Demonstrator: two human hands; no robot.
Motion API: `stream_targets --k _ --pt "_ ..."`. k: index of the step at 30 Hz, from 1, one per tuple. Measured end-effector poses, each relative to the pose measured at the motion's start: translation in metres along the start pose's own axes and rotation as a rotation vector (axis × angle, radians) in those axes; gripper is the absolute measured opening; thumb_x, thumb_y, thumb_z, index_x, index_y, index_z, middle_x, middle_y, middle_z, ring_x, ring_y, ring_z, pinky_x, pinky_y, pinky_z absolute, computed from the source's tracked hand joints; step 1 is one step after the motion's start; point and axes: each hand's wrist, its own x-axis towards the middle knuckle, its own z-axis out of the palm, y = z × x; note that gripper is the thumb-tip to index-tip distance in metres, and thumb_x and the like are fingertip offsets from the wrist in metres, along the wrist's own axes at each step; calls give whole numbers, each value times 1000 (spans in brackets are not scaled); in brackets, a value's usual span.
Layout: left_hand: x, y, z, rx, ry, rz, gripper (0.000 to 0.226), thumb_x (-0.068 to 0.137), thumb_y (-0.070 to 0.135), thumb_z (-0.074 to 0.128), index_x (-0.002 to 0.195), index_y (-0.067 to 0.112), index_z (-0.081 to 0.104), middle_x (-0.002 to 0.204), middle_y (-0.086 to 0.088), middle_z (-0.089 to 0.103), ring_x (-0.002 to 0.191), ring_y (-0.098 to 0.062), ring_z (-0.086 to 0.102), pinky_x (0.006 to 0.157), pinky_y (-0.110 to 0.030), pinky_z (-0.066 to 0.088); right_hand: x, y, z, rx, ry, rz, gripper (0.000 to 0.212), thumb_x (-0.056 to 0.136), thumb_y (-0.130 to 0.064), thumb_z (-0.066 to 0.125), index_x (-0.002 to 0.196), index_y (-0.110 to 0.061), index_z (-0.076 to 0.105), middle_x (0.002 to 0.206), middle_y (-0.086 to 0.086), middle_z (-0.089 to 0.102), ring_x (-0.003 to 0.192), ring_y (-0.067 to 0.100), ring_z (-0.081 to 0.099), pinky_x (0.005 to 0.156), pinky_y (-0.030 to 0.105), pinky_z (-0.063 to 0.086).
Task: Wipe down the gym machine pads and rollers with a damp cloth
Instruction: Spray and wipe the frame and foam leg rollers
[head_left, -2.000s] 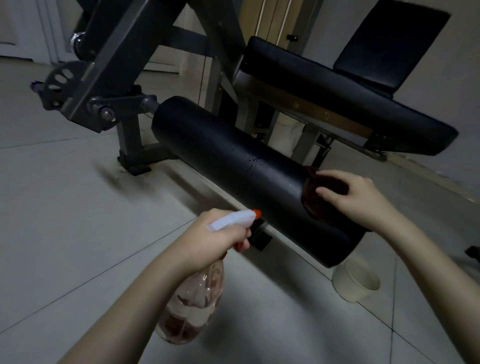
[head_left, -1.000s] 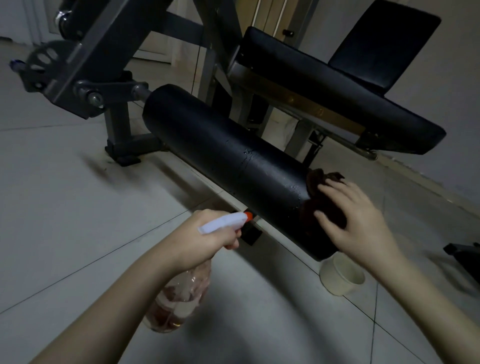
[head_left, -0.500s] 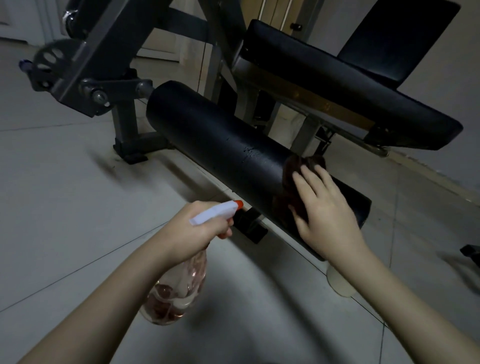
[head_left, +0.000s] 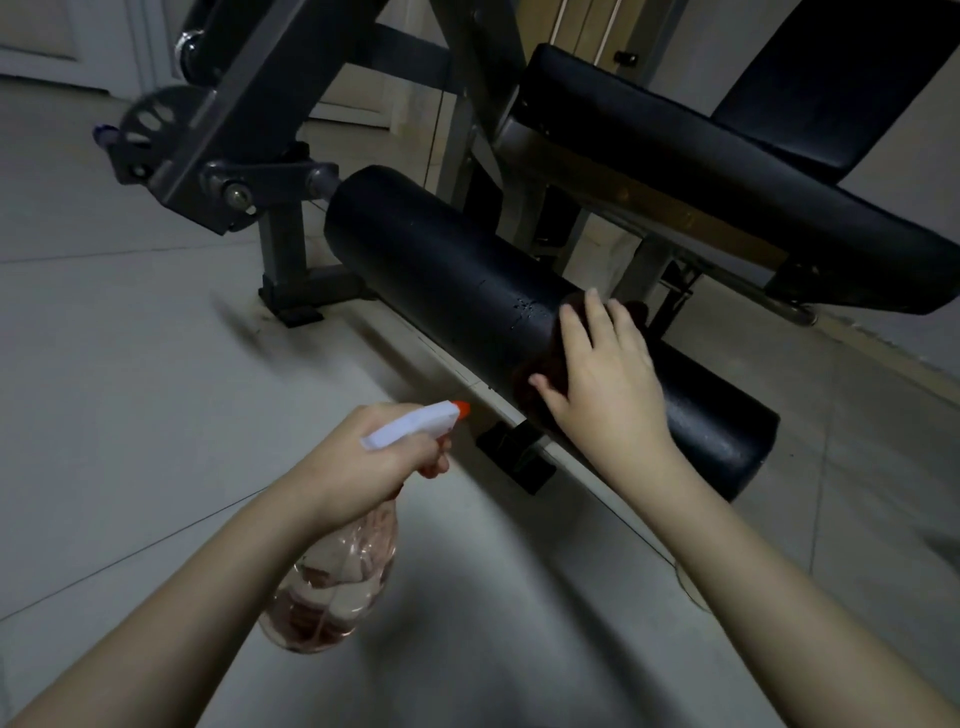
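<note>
Since two seconds ago, the right hand (head_left: 608, 384) and the cloth (head_left: 535, 382) have shifted along the roller (head_left: 441, 275), away from its free end and toward the wet speckles at mid-length.

Grey steel frame (head_left: 228, 130) joins the roller's left end at a bolted pivot. Below and in front of the roller, clear of it, the left hand (head_left: 363, 457) grips the neck of a spray bottle (head_left: 332, 582), fingers curled round the trigger, the orange-tipped nozzle aimed at the roller's underside. The bottle is clear, with pinkish liquid in its lower part.

The dark brown cloth lies on the roller's front face, right of the speckles. The right hand presses it flat, fingers straight and slightly spread, thumb out to the left. The cloth shows only at the hand's left edge and fingertips.

Above and behind the roller sits the black seat pad (head_left: 727, 171), with the back pad (head_left: 831, 78) farther right.
</note>
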Motion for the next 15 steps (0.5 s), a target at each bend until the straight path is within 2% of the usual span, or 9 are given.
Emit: stream_targets --k 2,5,7,11,13,15 --pt "-1 0 -1 -1 -5 1 25 90 24 59 79 2 64 80 -10 71 58 -1 54 50 -12 38 -12 5 -6 9 -15 -6 75 78 -27 73 140 -2 38 146 20 37 135 35 33 109 44 31" --pt "-4 -1 -5 -21 -14 -12 32 80 36 53 74 6 61 80 -9 71 66 -10 56 52 -18 39 -43 19 -7 18 -14 -30 79 68 -12 80 135 5 43 140 26 42 130 40 39 104 49 40" --pt "-4 -3 -9 -14 -12 -21 34 80 38 51 73 6 61 81 -8 71 69 -15 55 55 -23 39 -46 22 -2 -5 -11 -45 78 66 -13 81 132 7 46 139 29 40 129 44 39 102 51 38" --pt "-3 -4 -12 -18 -4 -13 37 79 38 52 77 2 61 82 -10 70 70 -16 55 56 -20 39 -17 11 8 22 14 -105 65 70 -17 79 124 7 53 134 27 47 127 42 41 104 51 37" --pt "-4 -4 -12 1 -4 -1 41 78 38 51 82 -2 62 83 -11 70 69 -14 54 60 -23 40 6 1 12 65 30 -158 62 72 -17 78 125 5 53 135 24 49 127 40 42 106 48 35" --pt "-4 -4 -11 12 -11 1 43 75 36 50 86 -4 63 83 -13 69 64 -12 50 56 -21 38 32 -12 11 104 31 -170 62 78 -20 73 131 2 49 141 20 44 133 35 36 110 43 30"
